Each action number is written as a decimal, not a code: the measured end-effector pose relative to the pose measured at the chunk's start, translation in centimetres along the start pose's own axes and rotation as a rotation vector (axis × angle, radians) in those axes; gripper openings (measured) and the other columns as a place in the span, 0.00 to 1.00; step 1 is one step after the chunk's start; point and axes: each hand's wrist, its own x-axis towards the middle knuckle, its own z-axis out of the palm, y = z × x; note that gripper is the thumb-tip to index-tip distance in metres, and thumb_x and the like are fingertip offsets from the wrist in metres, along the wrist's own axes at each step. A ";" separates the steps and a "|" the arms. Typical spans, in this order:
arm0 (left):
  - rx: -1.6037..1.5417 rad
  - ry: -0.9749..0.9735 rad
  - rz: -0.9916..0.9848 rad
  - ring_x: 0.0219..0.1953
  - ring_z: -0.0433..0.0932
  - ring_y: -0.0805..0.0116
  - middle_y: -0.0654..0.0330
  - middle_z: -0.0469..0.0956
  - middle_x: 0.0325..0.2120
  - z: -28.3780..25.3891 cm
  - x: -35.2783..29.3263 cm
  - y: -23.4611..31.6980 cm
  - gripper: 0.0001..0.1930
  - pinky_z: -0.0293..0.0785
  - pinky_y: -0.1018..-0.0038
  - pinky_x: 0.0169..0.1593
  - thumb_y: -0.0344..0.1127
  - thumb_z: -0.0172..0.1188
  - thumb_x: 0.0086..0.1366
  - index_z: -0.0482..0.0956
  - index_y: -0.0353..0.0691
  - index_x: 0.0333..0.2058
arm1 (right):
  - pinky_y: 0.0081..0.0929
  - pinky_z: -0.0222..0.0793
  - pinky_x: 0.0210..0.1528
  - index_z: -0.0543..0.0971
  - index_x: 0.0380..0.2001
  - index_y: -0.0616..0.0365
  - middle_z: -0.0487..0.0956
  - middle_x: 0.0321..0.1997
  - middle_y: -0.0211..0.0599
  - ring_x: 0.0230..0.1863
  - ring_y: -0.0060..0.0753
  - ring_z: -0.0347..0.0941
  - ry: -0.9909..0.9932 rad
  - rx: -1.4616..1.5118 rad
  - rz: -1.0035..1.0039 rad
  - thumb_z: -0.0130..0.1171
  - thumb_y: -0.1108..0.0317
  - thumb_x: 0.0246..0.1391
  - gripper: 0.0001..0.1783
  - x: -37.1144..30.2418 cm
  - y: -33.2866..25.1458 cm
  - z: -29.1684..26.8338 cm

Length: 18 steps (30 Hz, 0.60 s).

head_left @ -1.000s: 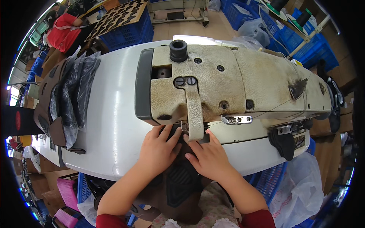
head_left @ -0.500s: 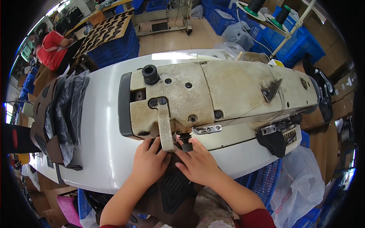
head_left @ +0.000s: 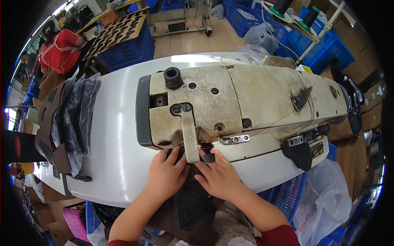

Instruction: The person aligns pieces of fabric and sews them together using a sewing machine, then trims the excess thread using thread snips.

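Note:
In front of me a beige sewing machine (head_left: 262,94) stands on a white table (head_left: 111,143). A brown, leather-like piece (head_left: 205,217) with a black ribbed patch (head_left: 191,209) hangs from the table's near edge toward my lap. Its upper end runs under the machine's head. My left hand (head_left: 167,174) presses on the piece left of the curved arm, fingers bent. On the other side my right hand (head_left: 219,176) grips it beside the black spring-loaded tension knob (head_left: 208,153). Both sets of fingertips are partly hidden by the machine, as are the needle and foot.
Brown pieces with dark plastic film (head_left: 76,123) lie stacked on the table's left. Blue crates (head_left: 127,51) stand beyond, one under a patterned board. Thread cones (head_left: 310,18) rise at the far right, a clear plastic bag (head_left: 324,197) below. A person in red (head_left: 61,53) sits far left.
The whole view has shifted slightly, so the machine appears farther right. My hands keep nearly the same place on the brown piece. The person in red has changed posture.

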 end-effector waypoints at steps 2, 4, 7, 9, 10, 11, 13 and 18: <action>-0.007 -0.008 0.000 0.46 0.72 0.44 0.42 0.76 0.44 0.0 0.0 0.0 0.25 0.71 0.57 0.48 0.36 0.64 0.49 0.77 0.40 0.49 | 0.45 0.55 0.65 0.72 0.49 0.61 0.69 0.56 0.53 0.66 0.51 0.57 0.031 -0.011 -0.020 0.58 0.59 0.51 0.24 0.0 0.0 0.1; 0.000 -0.004 -0.008 0.46 0.72 0.43 0.41 0.76 0.43 0.1 0.0 0.0 0.25 0.71 0.57 0.49 0.36 0.64 0.50 0.76 0.41 0.50 | 0.45 0.55 0.65 0.72 0.48 0.61 0.69 0.56 0.53 0.66 0.51 0.57 0.030 -0.011 -0.016 0.58 0.59 0.52 0.23 0.0 0.1 0.1; 0.011 -0.003 -0.006 0.47 0.71 0.42 0.42 0.76 0.44 0.1 -0.1 0.0 0.26 0.70 0.56 0.49 0.36 0.63 0.50 0.76 0.42 0.51 | 0.45 0.55 0.66 0.73 0.47 0.60 0.69 0.56 0.55 0.66 0.52 0.57 0.024 -0.017 -0.015 0.58 0.59 0.52 0.22 -0.1 0.1 0.2; 0.030 -0.016 -0.017 0.49 0.71 0.45 0.46 0.75 0.46 0.1 -0.2 0.1 0.23 0.70 0.57 0.51 0.37 0.63 0.52 0.76 0.42 0.49 | 0.45 0.54 0.66 0.73 0.46 0.60 0.69 0.56 0.56 0.66 0.52 0.57 0.019 -0.025 -0.017 0.58 0.59 0.52 0.21 -0.1 0.1 0.2; 0.054 -0.043 -0.036 0.52 0.70 0.48 0.50 0.74 0.49 0.1 -0.2 0.1 0.21 0.70 0.58 0.52 0.38 0.62 0.54 0.77 0.41 0.48 | 0.45 0.54 0.66 0.73 0.46 0.60 0.69 0.56 0.57 0.66 0.52 0.57 0.023 -0.025 -0.015 0.57 0.59 0.52 0.21 -0.1 0.1 0.2; 0.052 -0.035 -0.032 0.52 0.70 0.48 0.50 0.74 0.49 0.1 -0.2 0.1 0.21 0.70 0.58 0.52 0.38 0.62 0.54 0.77 0.41 0.48 | 0.45 0.54 0.66 0.74 0.45 0.60 0.69 0.56 0.57 0.66 0.52 0.57 0.026 -0.024 -0.014 0.57 0.59 0.52 0.20 -0.1 0.1 0.3; 0.052 -0.032 -0.030 0.52 0.69 0.49 0.50 0.74 0.49 0.1 -0.2 0.2 0.22 0.69 0.59 0.52 0.38 0.62 0.54 0.77 0.41 0.48 | 0.45 0.54 0.66 0.74 0.45 0.60 0.69 0.56 0.57 0.66 0.52 0.57 0.028 -0.020 -0.014 0.57 0.59 0.53 0.20 -0.1 0.1 0.3; 0.035 -0.043 -0.036 0.52 0.69 0.49 0.50 0.74 0.49 0.1 -0.1 0.1 0.22 0.70 0.59 0.52 0.38 0.62 0.53 0.78 0.40 0.47 | 0.45 0.53 0.66 0.73 0.46 0.60 0.68 0.58 0.56 0.66 0.52 0.56 0.025 -0.011 -0.011 0.56 0.58 0.53 0.20 -0.2 0.2 0.3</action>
